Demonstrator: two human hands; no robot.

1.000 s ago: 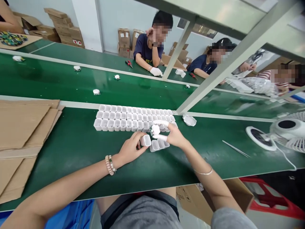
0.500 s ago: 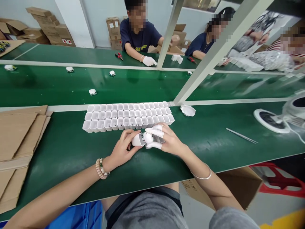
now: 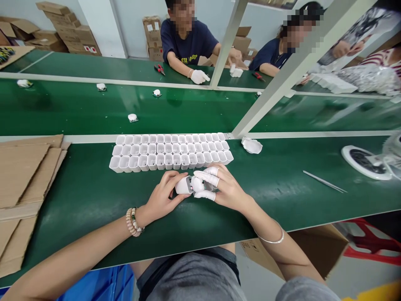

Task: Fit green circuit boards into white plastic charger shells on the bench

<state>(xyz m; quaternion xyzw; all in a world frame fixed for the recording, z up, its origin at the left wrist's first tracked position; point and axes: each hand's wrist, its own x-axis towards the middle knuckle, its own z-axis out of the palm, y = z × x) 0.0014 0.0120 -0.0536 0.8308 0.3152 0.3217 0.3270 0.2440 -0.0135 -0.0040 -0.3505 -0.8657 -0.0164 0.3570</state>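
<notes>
Over the green bench, my left hand (image 3: 166, 193) is closed round a small white plastic housing (image 3: 183, 185) lying on its side, its mouth facing right. My right hand (image 3: 224, 184), with white finger cots on several fingers, pinches a white domed part on a circuit board (image 3: 197, 184) at that mouth. The board's edge meets the housing's mouth; how far inside it sits I cannot make out. Just beyond my hands stand rows of white open-topped housings (image 3: 142, 162), some with dark slots visible inside.
Flattened cardboard (image 3: 23, 175) lies at the left. Tweezers (image 3: 324, 181), a small white fan (image 3: 365, 161) and a crumpled white piece (image 3: 252, 145) are on the right. Domed boards (image 3: 133, 118) lie on the green belt (image 3: 188, 110) beyond a metal post (image 3: 266, 92). Co-workers sit opposite.
The view has shifted slightly. My hands keep the same hold, the domed part still at the housing's mouth. A co-worker opposite has brought one hand down to the white pieces.
</notes>
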